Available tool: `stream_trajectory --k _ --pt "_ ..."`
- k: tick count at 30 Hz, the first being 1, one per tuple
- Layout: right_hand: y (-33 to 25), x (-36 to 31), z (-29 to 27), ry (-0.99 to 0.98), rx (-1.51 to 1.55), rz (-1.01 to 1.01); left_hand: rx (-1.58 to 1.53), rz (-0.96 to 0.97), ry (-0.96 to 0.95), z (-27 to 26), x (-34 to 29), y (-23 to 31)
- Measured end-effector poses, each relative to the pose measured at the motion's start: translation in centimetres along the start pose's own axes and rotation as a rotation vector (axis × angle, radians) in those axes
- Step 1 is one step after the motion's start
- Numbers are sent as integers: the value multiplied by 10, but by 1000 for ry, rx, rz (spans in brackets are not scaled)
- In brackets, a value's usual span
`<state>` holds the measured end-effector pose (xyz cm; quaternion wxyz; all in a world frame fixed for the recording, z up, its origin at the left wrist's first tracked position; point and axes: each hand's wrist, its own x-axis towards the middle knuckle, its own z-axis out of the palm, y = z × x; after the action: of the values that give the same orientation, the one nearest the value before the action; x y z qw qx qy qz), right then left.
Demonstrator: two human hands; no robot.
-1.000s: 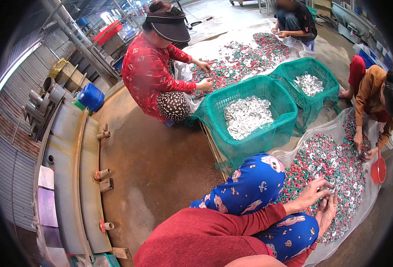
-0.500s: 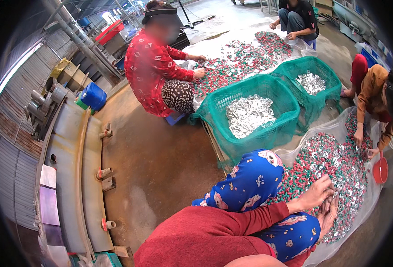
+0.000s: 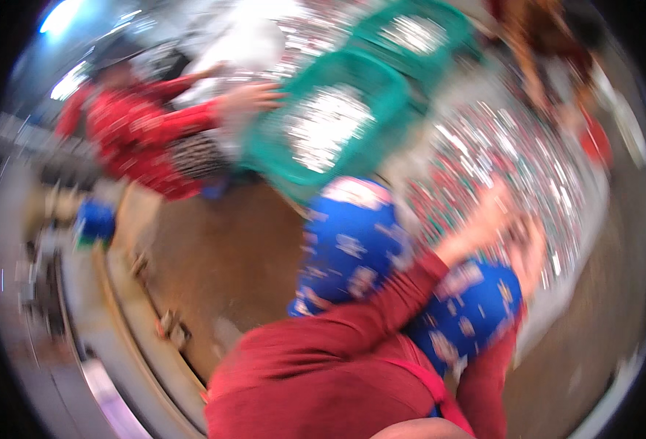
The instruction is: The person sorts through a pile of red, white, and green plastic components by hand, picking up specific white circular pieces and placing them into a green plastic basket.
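My left hand (image 3: 490,217) and my right hand (image 3: 529,249) are close together over a wide spread of small red, green and silvery pieces (image 3: 440,186). Motion smears my fingers, and whatever may be between them cannot be made out. Both hands are just beyond my knees, in blue patterned trousers (image 3: 356,245). A pale sheet (image 3: 590,194) lies under the pieces.
Ahead stands a green mesh basket (image 3: 264,150) holding silvery pieces, with a second green basket (image 3: 458,29) behind it. A person in red (image 3: 144,124) squats at the left. Another person (image 3: 550,36) bends at the far right by a red scoop-like container (image 3: 595,143).
The whole view has swung and blurred, with things shifting left and up. The person in red now stretches a hand to the nearer basket's edge. My hands stay close together over the pieces.
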<state>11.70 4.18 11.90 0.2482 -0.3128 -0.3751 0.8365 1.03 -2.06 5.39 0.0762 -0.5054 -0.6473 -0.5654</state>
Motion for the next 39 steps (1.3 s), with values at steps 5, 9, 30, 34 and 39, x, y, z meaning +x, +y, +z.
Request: stream_trajectory --k 5,9,30,34,39 --pt "9 12 14 -296 126 -93 -477 -463 51 -31 20 21" --pt "-8 0 -5 -197 276 -61 -824 -743 3 -9 23 35" --pt "7 -1 -11 -53 189 -123 -904 -692 35 2 8 45" --pt "9 -3 -12 -71 126 -132 -985 -731 40 1 8 44" --pt "0 -13 -10 -110 73 -84 -1219 -693 -25 -14 15 48"
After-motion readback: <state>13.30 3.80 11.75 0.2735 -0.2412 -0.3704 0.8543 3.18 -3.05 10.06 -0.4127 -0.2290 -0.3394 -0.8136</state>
